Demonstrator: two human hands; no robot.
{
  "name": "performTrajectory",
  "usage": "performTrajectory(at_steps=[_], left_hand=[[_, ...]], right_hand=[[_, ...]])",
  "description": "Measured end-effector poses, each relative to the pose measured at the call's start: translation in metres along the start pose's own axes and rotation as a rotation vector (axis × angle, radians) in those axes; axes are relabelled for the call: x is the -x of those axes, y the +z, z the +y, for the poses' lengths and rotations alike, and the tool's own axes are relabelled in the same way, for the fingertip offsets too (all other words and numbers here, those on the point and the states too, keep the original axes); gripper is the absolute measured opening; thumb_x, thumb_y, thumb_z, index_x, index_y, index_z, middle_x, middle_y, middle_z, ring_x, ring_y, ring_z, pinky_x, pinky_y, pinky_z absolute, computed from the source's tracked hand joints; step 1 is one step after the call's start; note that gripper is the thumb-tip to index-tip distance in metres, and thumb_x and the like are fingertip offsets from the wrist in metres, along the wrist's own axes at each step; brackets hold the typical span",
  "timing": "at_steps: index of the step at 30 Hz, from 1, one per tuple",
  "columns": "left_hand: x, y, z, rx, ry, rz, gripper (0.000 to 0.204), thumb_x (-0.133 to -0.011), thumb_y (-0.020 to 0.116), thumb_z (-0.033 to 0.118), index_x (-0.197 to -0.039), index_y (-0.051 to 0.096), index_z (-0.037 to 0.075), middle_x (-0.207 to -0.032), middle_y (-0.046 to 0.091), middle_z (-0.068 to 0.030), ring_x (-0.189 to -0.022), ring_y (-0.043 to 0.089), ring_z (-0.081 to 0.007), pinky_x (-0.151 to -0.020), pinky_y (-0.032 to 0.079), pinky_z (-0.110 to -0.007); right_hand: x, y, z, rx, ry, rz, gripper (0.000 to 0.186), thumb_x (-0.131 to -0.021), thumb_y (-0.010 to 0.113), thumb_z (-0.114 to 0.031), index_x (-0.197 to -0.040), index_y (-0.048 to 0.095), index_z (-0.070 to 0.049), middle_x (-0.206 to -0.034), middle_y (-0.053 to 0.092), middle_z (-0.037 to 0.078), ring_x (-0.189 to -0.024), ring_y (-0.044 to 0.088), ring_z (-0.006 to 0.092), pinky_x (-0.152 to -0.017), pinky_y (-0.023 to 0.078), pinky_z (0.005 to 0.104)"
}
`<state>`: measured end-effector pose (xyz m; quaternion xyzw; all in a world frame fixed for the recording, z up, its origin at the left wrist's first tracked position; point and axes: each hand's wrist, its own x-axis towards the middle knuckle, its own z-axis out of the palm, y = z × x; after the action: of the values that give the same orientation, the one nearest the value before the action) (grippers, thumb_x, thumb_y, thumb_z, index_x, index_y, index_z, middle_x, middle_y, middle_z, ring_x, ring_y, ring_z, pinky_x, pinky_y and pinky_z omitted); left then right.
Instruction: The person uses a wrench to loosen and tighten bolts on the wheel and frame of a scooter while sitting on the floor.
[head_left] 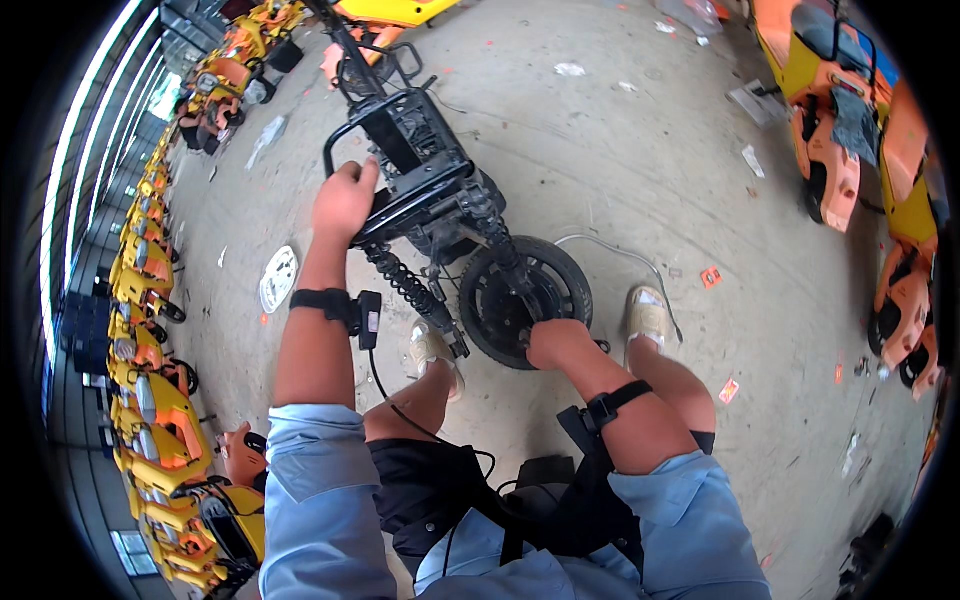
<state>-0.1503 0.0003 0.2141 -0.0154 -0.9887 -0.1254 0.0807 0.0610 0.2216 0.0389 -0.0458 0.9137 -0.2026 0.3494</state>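
I'd say midway: wheel (pixel 560 283) seemingly on, frame (pixel 425 185) bare; left hand (pixel 345 203) grips that, right hand (pixel 559 345) (hold hidden) uncertain.

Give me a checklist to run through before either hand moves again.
1. Left hand on the black frame: ok.
2. Right hand down at the wheel: ok.
3. Firm hold by the right hand: cannot tell, its fingertips are hidden.
4. Right shoe apart from the tyre: ok.
5. Floor around the right shoe free of cable: not ok, a grey cable lies close beside it.
6. Wheel fastening tight: cannot tell from this view.
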Motion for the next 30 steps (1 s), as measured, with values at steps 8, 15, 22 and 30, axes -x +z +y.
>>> performTrajectory(at_steps=[8, 15, 22, 30], left_hand=[[0.007, -0.002, 0.000, 0.028, -0.015, -0.003, 0.058, -0.094, 0.046, 0.055, -0.095, 0.069, 0.001, -0.090, 0.069, -0.0255, -0.092, 0.066, -0.0414, -0.083, 0.051, -0.047], [0.012, -0.011, 0.006, 0.056, -0.069, -0.053, 0.057, -0.091, 0.047, 0.056, -0.101, 0.070, 0.005, -0.098, 0.070, -0.0233, -0.098, 0.066, -0.0397, -0.088, 0.051, -0.047], [0.018, -0.012, 0.001, 0.068, -0.055, -0.045, 0.054, -0.091, 0.048, 0.052, -0.099, 0.071, 0.005, -0.096, 0.071, -0.0218, -0.094, 0.068, -0.0376, -0.086, 0.053, -0.046], [0.014, -0.015, 0.000, 0.123, -0.061, -0.034, 0.054, -0.091, 0.048, 0.053, -0.097, 0.070, 0.004, -0.092, 0.071, -0.0212, -0.092, 0.068, -0.0381, -0.084, 0.053, -0.046]], right_hand=[[-0.001, -0.001, -0.001, -0.036, 0.081, 0.083, 0.036, -0.086, 0.057, -0.030, -0.106, 0.073, -0.004, -0.110, 0.071, 0.019, -0.105, 0.067, 0.0348, -0.090, 0.053, 0.0423], [-0.011, 0.000, -0.005, -0.014, 0.160, 0.083, 0.041, -0.086, 0.057, -0.030, -0.114, 0.069, -0.003, -0.116, 0.068, 0.020, -0.108, 0.066, 0.0354, -0.093, 0.052, 0.0440], [-0.023, 0.001, -0.014, 0.010, 0.155, 0.041, 0.042, -0.087, 0.054, -0.032, -0.114, 0.069, -0.004, -0.119, 0.067, 0.021, -0.111, 0.064, 0.0366, -0.095, 0.051, 0.0438], [-0.034, 0.009, -0.010, 0.039, 0.154, 0.098, 0.043, -0.087, 0.055, -0.035, -0.111, 0.070, -0.003, -0.115, 0.067, 0.022, -0.109, 0.065, 0.0376, -0.094, 0.051, 0.0446]])
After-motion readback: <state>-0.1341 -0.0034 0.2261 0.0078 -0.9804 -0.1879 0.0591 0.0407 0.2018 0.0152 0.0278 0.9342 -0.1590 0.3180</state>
